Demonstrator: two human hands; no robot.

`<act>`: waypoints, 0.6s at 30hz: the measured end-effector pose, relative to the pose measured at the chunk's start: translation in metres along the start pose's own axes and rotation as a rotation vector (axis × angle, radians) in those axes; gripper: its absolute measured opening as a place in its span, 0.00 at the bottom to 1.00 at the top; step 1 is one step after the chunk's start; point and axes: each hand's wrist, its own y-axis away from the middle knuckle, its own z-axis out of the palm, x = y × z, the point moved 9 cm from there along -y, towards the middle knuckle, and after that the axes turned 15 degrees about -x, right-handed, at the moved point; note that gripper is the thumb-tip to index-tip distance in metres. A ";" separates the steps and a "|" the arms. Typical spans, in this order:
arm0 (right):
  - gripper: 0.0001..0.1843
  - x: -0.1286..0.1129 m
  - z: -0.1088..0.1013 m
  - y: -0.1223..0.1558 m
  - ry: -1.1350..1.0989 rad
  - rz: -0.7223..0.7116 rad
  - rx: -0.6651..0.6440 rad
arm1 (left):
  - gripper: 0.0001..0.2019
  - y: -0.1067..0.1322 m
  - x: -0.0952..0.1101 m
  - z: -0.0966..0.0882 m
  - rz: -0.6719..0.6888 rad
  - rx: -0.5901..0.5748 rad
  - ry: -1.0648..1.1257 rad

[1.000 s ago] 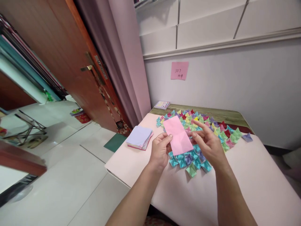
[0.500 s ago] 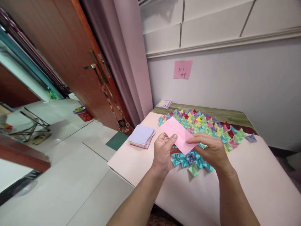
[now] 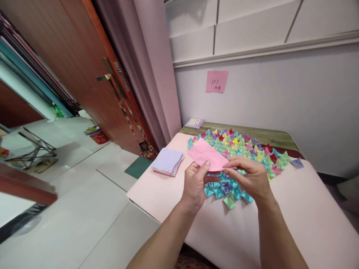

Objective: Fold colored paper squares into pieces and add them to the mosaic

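Observation:
A folded sheet of pink paper [image 3: 206, 154] is held up between both hands above the table. My left hand [image 3: 194, 183] pinches its lower edge, thumb on the near face and fingers behind. At the paper's right end, my right hand [image 3: 251, 175] closes its thumb and fingers on the corner. Below and behind lie many small folded paper pieces [image 3: 249, 147] in rows of mixed colours. The nearest ones, partly covered by my hands, are mostly blue, with a purple piece [image 3: 227, 187] and a green piece [image 3: 230, 201] among them.
A stack of square paper sheets [image 3: 167, 162], lavender on top, lies on the left of the pale table [image 3: 224, 231]. A small pack [image 3: 195, 123] sits at the back left. One purple piece [image 3: 297, 163] lies apart at right. A pink note [image 3: 217, 81] hangs on the wall.
The paper's lower right part has been folded, so its lower edge now runs flatter. My right hand has shifted its hold to the right corner. The view has moved slightly.

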 end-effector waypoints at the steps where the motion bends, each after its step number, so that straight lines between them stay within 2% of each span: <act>1: 0.05 0.004 0.000 0.001 -0.024 0.054 0.029 | 0.18 0.000 0.000 0.000 -0.002 -0.007 -0.010; 4: 0.10 0.019 0.004 0.004 -0.134 0.231 0.098 | 0.20 -0.001 0.001 0.003 0.017 -0.043 -0.061; 7: 0.15 0.027 0.011 0.005 -0.292 0.317 0.118 | 0.21 -0.004 0.002 -0.001 0.044 -0.033 -0.133; 11: 0.27 0.037 0.027 0.004 -0.420 0.405 0.026 | 0.19 -0.007 -0.006 -0.013 0.021 0.014 -0.178; 14: 0.26 0.048 0.042 0.004 -0.560 0.464 -0.065 | 0.19 -0.009 -0.015 -0.015 -0.037 -0.030 -0.214; 18: 0.22 0.054 0.047 0.006 -0.640 0.497 -0.091 | 0.18 -0.009 -0.013 -0.015 -0.036 -0.031 -0.191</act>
